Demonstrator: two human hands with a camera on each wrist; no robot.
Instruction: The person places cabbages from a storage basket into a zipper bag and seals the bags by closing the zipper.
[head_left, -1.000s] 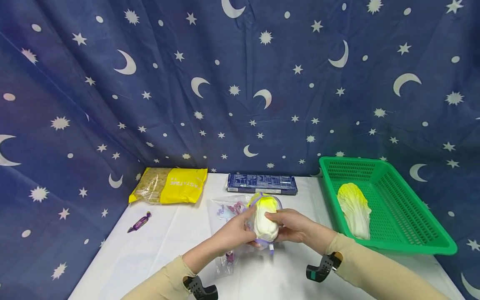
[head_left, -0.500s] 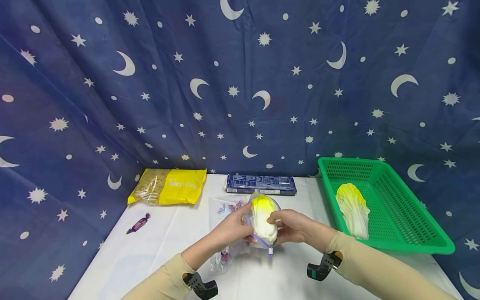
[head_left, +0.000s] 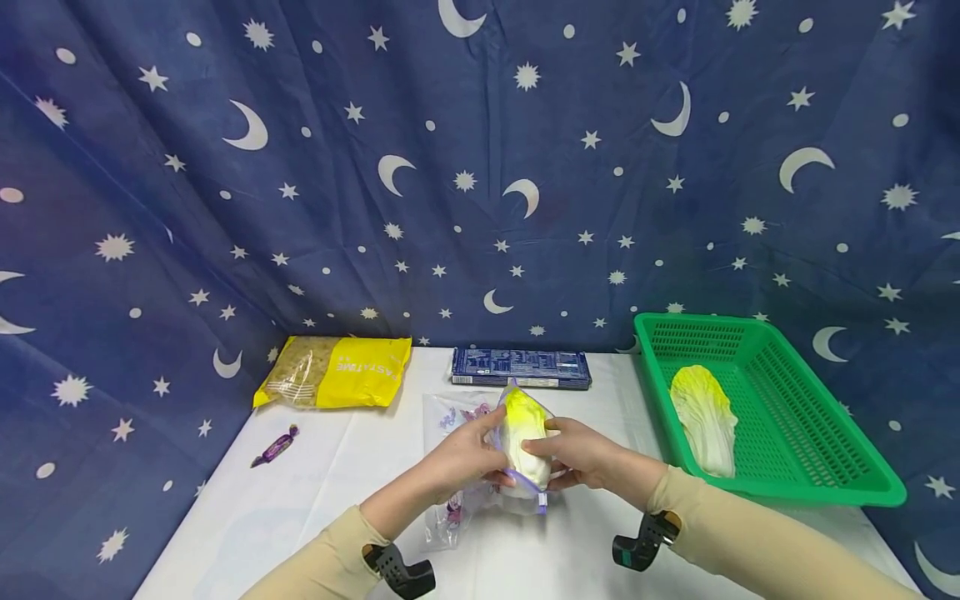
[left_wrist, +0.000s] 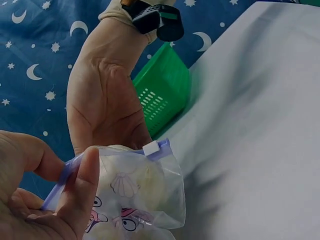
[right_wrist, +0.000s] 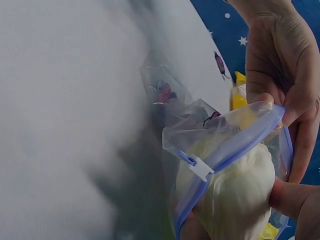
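Note:
A small napa cabbage (head_left: 521,429), white with a yellow top, sits in the open mouth of a clear zip bag (left_wrist: 165,195) with a purple zipper edge and white slider (right_wrist: 201,169). My left hand (head_left: 467,454) pinches the bag's zipper edge from the left. From the right, my right hand (head_left: 581,452) grips the cabbage, its thumb across the white part; its other fingers are partly hidden behind. Clear plastic (head_left: 441,417) with pink cartoon prints lies on the table under my left hand; whether it belongs to the same bag, I cannot tell.
A green basket (head_left: 840,496) at the right contains another napa cabbage (head_left: 703,421). Along the back lie a yellow pasta bag (head_left: 363,372) and a flat dark-blue package (head_left: 521,368). A purple wrapped candy (head_left: 275,446) is at the left. The curtain (head_left: 480,167) hangs close behind the table.
The cabbage and bag have tilted, and the zipper edge with its slider has swung into clearer view. My right thumb has shifted left across the cabbage. My left hand keeps its pinch.

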